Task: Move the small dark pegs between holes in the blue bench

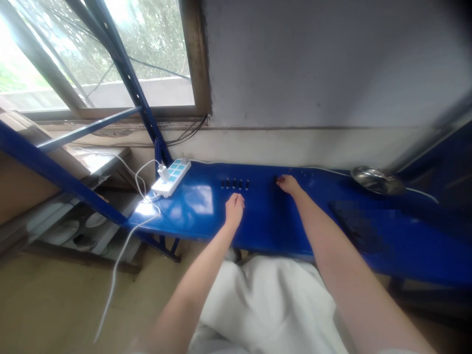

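Several small black cylinder-like pieces with pale ends (234, 184) stand in a short row on the blue table (206, 223). My left hand (234, 210) is just in front of that row, its fingers curled closed; whatever they may hold is hidden. Farther right, my right hand (288, 184) pinches a small black piece (276, 180) between thumb and fingertips, low over the tabletop. That piece is too small and dark to name its kind.
A white power strip (172, 178) with a plug and cables lies at the table's left end. A shiny metal bowl (376, 180) sits at the back right. Nearer, a dark blurred flat thing (359, 223) rests on the table. Blue metal posts (134, 86) rise at left.
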`<state>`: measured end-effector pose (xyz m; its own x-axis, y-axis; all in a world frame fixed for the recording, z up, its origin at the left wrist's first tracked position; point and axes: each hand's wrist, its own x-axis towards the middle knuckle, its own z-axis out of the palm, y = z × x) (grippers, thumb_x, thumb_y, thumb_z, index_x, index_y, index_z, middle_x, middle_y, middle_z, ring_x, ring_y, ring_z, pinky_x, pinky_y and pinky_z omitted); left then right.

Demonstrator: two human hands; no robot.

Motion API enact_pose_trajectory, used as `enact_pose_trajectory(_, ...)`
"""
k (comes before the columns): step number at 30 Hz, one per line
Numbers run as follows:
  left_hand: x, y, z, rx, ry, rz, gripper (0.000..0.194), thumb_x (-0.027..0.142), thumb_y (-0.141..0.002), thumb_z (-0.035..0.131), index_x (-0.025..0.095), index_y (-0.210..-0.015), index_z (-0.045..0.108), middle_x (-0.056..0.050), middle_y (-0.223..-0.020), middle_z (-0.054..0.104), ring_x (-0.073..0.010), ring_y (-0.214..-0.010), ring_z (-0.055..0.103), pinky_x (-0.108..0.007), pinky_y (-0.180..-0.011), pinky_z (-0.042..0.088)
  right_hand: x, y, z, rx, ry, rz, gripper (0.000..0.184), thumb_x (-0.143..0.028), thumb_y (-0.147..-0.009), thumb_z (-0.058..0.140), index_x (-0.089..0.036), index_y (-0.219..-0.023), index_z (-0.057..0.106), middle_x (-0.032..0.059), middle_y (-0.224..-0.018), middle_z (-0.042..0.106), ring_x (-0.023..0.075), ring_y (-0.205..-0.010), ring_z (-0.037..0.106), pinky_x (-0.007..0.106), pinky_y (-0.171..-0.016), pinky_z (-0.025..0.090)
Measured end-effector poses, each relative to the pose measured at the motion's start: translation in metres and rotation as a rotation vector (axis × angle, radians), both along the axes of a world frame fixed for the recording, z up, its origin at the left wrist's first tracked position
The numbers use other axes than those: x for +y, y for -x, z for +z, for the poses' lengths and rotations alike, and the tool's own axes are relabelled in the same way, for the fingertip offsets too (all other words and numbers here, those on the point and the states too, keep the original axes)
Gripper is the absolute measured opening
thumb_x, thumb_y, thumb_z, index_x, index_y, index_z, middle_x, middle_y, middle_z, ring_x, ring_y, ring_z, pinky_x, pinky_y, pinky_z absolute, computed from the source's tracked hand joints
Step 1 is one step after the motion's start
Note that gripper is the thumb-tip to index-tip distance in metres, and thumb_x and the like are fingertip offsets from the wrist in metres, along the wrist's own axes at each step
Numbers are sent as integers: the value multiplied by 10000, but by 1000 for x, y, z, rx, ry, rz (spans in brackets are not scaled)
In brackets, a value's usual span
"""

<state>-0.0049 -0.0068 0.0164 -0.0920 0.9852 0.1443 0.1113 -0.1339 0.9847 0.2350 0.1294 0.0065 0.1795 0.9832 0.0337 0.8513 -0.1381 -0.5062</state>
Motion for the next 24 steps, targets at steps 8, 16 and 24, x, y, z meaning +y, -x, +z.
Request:
enact_pose_trajectory(8,-1,1,2,-10,17,-6,276,323,-865,362,167,-661,464,20,-606,462,-71,-533,416,-190,-515,327,-2,-1,3,28,26,-15,103,-144,-676,592,-140,-767,639,71,-759,643,161,-707,594,263,-688,457)
enact_pose_trajectory(16,-3,1,4,-35,31,0,277,319,-861,373,166,-649,465,18,-597,460,-73,-529,411,-191,-514,324,4,-7,-2,24,-3,-14,82,-179,-619,646,-142,-692,636,49,-679,620,148,-632,578,257,-619,461)
enact_pose_trajectory(24,-2,1,1,-27,10,5,279,316,-865,365,166,-655,471,17,-596,460,-76,-530,413,-193,-514,326,3,-13,-1,70,82,60,122,-123,-608,605,-128,-717,658,4,-551,581,113,-504,552,221,-524,450)
